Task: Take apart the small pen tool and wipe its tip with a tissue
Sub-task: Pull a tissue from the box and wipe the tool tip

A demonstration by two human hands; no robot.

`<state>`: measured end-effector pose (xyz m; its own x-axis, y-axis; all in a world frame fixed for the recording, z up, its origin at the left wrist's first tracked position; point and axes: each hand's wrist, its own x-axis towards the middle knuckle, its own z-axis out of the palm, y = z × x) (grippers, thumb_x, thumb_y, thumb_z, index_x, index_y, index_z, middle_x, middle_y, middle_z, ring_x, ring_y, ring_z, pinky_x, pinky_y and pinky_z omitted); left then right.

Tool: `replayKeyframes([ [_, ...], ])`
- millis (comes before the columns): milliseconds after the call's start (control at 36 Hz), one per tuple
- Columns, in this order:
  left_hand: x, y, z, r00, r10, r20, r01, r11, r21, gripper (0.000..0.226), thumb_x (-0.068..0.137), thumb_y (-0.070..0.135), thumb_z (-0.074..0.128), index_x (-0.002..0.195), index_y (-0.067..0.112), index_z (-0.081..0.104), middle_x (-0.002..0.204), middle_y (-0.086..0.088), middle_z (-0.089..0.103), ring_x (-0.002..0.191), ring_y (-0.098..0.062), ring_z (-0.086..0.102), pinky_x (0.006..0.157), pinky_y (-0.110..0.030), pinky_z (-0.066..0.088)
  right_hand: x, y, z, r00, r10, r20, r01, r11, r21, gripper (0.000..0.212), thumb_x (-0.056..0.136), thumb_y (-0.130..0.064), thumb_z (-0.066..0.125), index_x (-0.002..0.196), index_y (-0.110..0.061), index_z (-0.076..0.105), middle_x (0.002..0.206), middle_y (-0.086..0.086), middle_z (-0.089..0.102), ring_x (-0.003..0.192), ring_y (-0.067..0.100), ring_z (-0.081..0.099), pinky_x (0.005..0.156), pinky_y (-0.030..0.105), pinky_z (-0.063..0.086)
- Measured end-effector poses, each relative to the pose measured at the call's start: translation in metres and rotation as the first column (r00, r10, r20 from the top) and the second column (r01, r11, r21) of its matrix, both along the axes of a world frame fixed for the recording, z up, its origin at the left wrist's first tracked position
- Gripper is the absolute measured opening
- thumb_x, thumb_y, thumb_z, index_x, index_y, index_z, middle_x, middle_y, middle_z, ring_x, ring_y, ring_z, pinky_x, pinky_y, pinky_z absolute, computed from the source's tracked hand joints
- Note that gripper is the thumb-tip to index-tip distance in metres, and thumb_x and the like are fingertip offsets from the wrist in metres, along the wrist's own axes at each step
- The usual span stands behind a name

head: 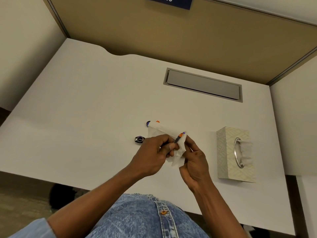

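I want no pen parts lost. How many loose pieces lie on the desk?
2 visible: a dark piece left of the left hand, and a dark piece at the tissue's far corner. An orange bit shows beside it; more may be hidden underneath.

Both hands meet above the near middle of the bench (pixel 85 100), the left hand (pixel 151 155) just left of the right hand (pixel 193 162), with a tissue (pixel 176 157) between them and the pen part (pixel 178 138) lying against the tissue's upper edge. Behind the hands, on the bench, lie two small pieces: one (pixel 139 140) just left of the tissue, the other (pixel 148 123) farther back (partly under the tissue's far corner). The tissue box (pixel 226 152) lies well right of the hands. A cable hatch (pixel 203 85) is set into the bench farther back, before the rear partition (pixel 154 31).
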<state>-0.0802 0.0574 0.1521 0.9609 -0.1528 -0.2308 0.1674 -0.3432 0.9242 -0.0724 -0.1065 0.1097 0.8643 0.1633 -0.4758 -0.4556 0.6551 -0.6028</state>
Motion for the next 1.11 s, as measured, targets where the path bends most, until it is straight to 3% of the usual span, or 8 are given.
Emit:
replayKeyframes([
  [139, 0.000, 0.001, -0.002, 1.000, -0.027, 0.015, 0.026, 0.999, 0.027, 0.022, 0.110, 0.021, 0.055, 0.095, 0.026, 0.071, 0.078, 0.009, 0.068, 0.073, 0.000, 0.061, 0.072, -0.015, 0.054, -0.004, -0.001, 0.000, 0.999, 0.024, 0.024, -0.025, 0.999, 0.023, 0.043, 0.104, 0.006, 0.046, 0.118, -0.015, 0.080, 0.121, 0.014, 0.077, 0.102, 0.026, 0.076, 0.083, 0.042, 0.063],
  [278, -0.001, 0.000, -0.003, 0.998, -0.059, 0.036, 0.056, 0.996, 0.071, 0.029, 0.111, 0.019, 0.052, 0.089, 0.035, 0.062, 0.077, 0.010, 0.065, 0.072, -0.001, 0.057, 0.071, -0.018, 0.051, -0.005, 0.002, 0.003, 0.999, 0.029, 0.035, -0.028, 0.999, -0.033, 0.034, 0.092, -0.008, 0.059, 0.115, -0.017, 0.082, 0.121, 0.013, 0.077, 0.105, 0.027, 0.075, 0.095, 0.050, 0.061],
  [389, -0.001, -0.001, -0.004, 0.997, -0.078, -0.001, 0.077, 0.992, 0.095, 0.028, 0.111, 0.020, 0.052, 0.087, 0.031, 0.060, 0.076, 0.011, 0.064, 0.071, -0.005, 0.056, 0.071, -0.018, 0.048, -0.003, 0.002, 0.005, 0.999, 0.022, 0.040, -0.019, 0.997, -0.070, 0.031, 0.088, -0.008, 0.061, 0.106, -0.019, 0.084, 0.113, 0.008, 0.080, 0.097, 0.022, 0.077, 0.080, 0.037, 0.064],
  [556, -0.002, -0.001, -0.007, 0.996, -0.085, 0.002, 0.084, 0.991, 0.102, 0.020, 0.110, 0.020, 0.054, 0.097, 0.020, 0.068, 0.078, 0.010, 0.066, 0.070, -0.003, 0.059, 0.072, -0.015, 0.050, -0.005, 0.001, 0.007, 0.998, 0.024, 0.061, -0.023, 0.999, -0.025, 0.029, 0.093, -0.008, 0.060, 0.111, -0.014, 0.082, 0.115, 0.012, 0.078, 0.088, 0.024, 0.076, 0.073, 0.038, 0.062],
  [694, -0.004, -0.002, -0.007, 0.996, -0.081, 0.034, 0.077, 0.990, 0.118, 0.017, 0.110, 0.019, 0.056, 0.110, 0.014, 0.072, 0.092, -0.002, 0.073, 0.087, -0.013, 0.064, 0.088, -0.025, 0.057, -0.005, 0.001, 0.006, 0.999, 0.017, 0.037, -0.018, 0.999, 0.046, 0.032, 0.097, -0.010, 0.058, 0.121, -0.014, 0.079, 0.120, 0.013, 0.074, 0.085, 0.023, 0.071, 0.076, 0.037, 0.060],
  [833, -0.007, -0.001, -0.006, 0.996, -0.083, 0.025, 0.079, 0.988, 0.132, 0.019, 0.110, 0.019, 0.056, 0.104, 0.016, 0.074, 0.086, 0.005, 0.070, 0.081, -0.012, 0.063, 0.084, -0.037, 0.059, -0.003, 0.002, 0.008, 1.000, 0.003, 0.027, -0.006, 0.994, 0.110, 0.031, 0.101, -0.004, 0.055, 0.120, -0.016, 0.077, 0.114, 0.013, 0.074, 0.072, 0.026, 0.062, 0.068, 0.042, 0.056],
  [944, -0.010, 0.001, -0.004, 0.998, -0.052, 0.043, 0.049, 0.997, 0.064, 0.021, 0.110, 0.017, 0.054, 0.106, 0.013, 0.074, 0.081, 0.006, 0.068, 0.074, -0.006, 0.060, 0.073, -0.019, 0.052, -0.002, 0.001, 0.009, 0.996, -0.083, -0.038, 0.086, 0.993, 0.081, 0.031, 0.089, -0.008, 0.064, 0.113, -0.019, 0.080, 0.123, 0.013, 0.071, 0.098, 0.027, 0.069, 0.089, 0.045, 0.056],
  [1111, -0.006, 0.002, -0.002, 0.999, -0.027, 0.035, 0.025, 0.999, 0.033, 0.025, 0.112, 0.020, 0.051, 0.108, 0.013, 0.075, 0.082, 0.007, 0.067, 0.075, -0.005, 0.059, 0.074, -0.013, 0.049, -0.010, 0.000, 0.007, 0.995, -0.085, -0.058, 0.086, 0.996, 0.024, 0.028, 0.090, -0.008, 0.062, 0.103, -0.019, 0.084, 0.116, 0.012, 0.078, 0.096, 0.026, 0.078, 0.076, 0.040, 0.065],
])
